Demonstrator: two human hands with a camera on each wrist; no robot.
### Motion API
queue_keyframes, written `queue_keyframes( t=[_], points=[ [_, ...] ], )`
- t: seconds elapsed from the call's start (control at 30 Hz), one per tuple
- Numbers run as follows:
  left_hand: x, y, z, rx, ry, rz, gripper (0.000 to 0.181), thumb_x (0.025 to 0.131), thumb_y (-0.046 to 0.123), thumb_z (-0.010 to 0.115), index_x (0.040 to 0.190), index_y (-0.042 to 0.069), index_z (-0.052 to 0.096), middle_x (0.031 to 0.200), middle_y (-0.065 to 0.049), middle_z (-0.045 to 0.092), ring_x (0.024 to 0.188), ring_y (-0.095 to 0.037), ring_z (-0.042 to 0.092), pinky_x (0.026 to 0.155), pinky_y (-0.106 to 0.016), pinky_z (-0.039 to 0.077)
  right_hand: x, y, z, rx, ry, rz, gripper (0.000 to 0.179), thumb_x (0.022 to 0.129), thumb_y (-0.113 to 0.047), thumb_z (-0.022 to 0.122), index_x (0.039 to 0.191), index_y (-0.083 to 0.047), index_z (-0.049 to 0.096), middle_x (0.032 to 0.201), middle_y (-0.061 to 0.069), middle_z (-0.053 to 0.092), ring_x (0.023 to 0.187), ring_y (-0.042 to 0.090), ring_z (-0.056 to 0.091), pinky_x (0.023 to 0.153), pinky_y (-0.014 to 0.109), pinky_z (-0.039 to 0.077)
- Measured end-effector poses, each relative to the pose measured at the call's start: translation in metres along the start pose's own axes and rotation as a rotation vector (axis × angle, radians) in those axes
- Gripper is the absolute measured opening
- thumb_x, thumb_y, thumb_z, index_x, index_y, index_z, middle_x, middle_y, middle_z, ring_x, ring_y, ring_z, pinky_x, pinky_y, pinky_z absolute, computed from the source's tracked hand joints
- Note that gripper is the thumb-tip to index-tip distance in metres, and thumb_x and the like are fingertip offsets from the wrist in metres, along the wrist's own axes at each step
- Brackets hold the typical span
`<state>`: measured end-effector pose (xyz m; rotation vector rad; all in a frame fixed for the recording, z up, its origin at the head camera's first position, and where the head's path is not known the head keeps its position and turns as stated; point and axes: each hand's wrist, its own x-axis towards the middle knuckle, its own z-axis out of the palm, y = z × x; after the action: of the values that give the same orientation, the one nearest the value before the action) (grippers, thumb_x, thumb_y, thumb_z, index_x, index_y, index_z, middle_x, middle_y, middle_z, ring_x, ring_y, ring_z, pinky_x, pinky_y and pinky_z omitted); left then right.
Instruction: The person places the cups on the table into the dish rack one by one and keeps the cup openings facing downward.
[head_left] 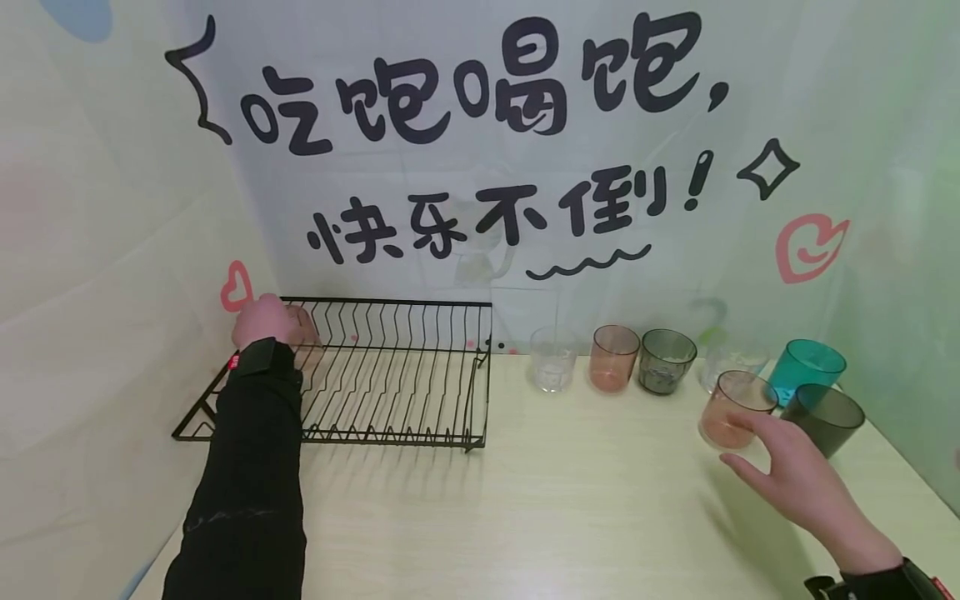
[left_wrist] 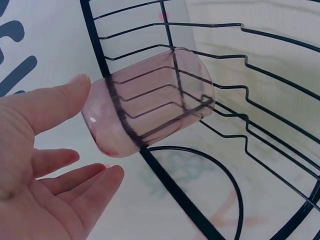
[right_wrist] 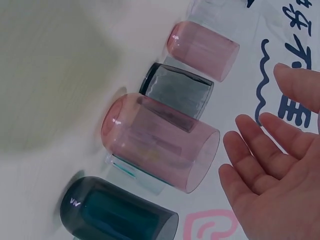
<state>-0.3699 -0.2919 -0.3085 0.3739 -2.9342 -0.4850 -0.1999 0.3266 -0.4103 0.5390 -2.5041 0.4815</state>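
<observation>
At the left end of the black wire rack (head_left: 397,437), a pink see-through cup (left_wrist: 165,95) leans in the wires with its rounded base toward my left hand (head_left: 262,322). In the left wrist view, that hand's thumb and fingers are spread around the base; the thumb tip is at the cup's edge, and whether it touches cannot be told. On the right, my right hand (head_left: 810,475) is held with fingers apart, near the rim of a pink see-through cup (right_wrist: 155,142) standing on the table. Nothing is in this hand.
Beside that cup stand a dark grey cup (head_left: 825,417), a teal cup (head_left: 806,371) and a clear cup (head_left: 723,367). Further left are a smoky grey cup (head_left: 666,362), another pink cup (head_left: 613,360) and a clear glass (head_left: 553,362). A printed cloth hangs behind.
</observation>
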Motion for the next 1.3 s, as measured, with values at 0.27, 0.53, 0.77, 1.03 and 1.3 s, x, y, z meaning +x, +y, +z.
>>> queue_keyframes(
  t=[0.27, 0.53, 0.77, 1.03, 1.3],
  points=[
    [-0.001, 0.008, -0.001, 0.04, -0.007, 0.051, 0.027, 0.08, 0.026, 0.053, 0.085, 0.0, 0.054, 0.083, -0.018, 0.055, 0.07, -0.034, 0.05, 0.045, -0.04, 0.042, 0.005, 0.005, -0.005, -0.015, -0.017, -0.007, 0.054, 0.066, -0.016, 0.076, 0.113, -0.001, 0.054, 0.104, 0.015, 0.059, 0.094, 0.033, 0.055, 0.076, 0.047, 0.044],
    [-0.001, 0.019, -0.002, 0.094, -0.025, 0.108, 0.035, 0.078, 0.029, 0.064, 0.092, -0.001, 0.053, 0.089, -0.021, 0.056, 0.074, -0.037, 0.052, 0.052, -0.046, 0.043, 0.009, 0.005, -0.013, -0.036, -0.036, -0.006, 0.053, 0.068, -0.018, 0.075, 0.113, -0.002, 0.054, 0.102, 0.011, 0.06, 0.087, 0.025, 0.055, 0.068, 0.041, 0.046],
    [-0.007, 0.026, -0.001, 0.09, -0.021, 0.168, 0.039, 0.076, 0.033, 0.065, 0.09, -0.001, 0.053, 0.087, -0.02, 0.055, 0.071, -0.035, 0.052, 0.051, -0.045, 0.042, 0.012, 0.007, -0.017, -0.038, -0.054, 0.013, 0.049, 0.075, -0.026, 0.07, 0.113, 0.0, 0.054, 0.104, 0.015, 0.059, 0.09, 0.031, 0.055, 0.071, 0.047, 0.046],
    [-0.018, 0.035, 0.0, 0.086, -0.068, 0.266, 0.059, 0.07, 0.042, 0.069, 0.102, -0.003, 0.048, 0.094, -0.02, 0.055, 0.078, -0.034, 0.053, 0.059, -0.043, 0.044, 0.014, 0.01, -0.02, -0.048, -0.068, 0.029, 0.052, 0.072, -0.023, 0.072, 0.114, 0.001, 0.053, 0.106, 0.018, 0.058, 0.094, 0.036, 0.054, 0.076, 0.049, 0.044],
    [-0.024, 0.045, -0.002, 0.137, -0.121, 0.324, 0.057, 0.072, 0.046, 0.067, 0.099, 0.001, 0.047, 0.092, -0.016, 0.054, 0.08, -0.033, 0.052, 0.063, -0.05, 0.04, 0.017, 0.015, -0.023, -0.064, -0.094, 0.044, 0.055, 0.07, -0.018, 0.074, 0.116, 0.002, 0.051, 0.107, 0.02, 0.057, 0.095, 0.037, 0.052, 0.075, 0.05, 0.043]
  ],
)
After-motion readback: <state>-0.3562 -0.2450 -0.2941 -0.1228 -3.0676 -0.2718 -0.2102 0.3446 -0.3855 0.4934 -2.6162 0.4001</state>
